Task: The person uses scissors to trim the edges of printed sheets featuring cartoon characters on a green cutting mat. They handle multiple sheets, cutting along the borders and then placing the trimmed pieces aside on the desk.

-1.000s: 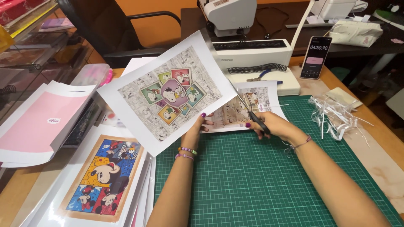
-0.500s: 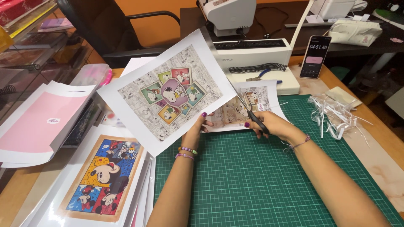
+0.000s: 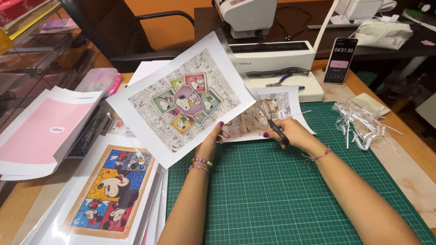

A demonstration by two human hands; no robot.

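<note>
A white printed cartoon sheet (image 3: pixel 184 102) is gripped by the left hand (image 3: pixel 212 140) at 11 o'clock; black-handled scissors (image 3: pixel 271 121), clenched in the right hand (image 3: pixel 290 134), are best kept along the border.

place: craft workshop | signs: green cutting mat (image 3: pixel 281 190), binding machine (image 3: pixel 272 56), stacked printed sheets (image 3: pixel 109 190), paper trimmings (image 3: pixel 359 124) on desk (image 3: pixel 408 159)

Bright, even indoor light from above, soft shadows under my forearms, sharp focus mid-frame, slight wide-angle bending at edges, dim background corners.
</note>
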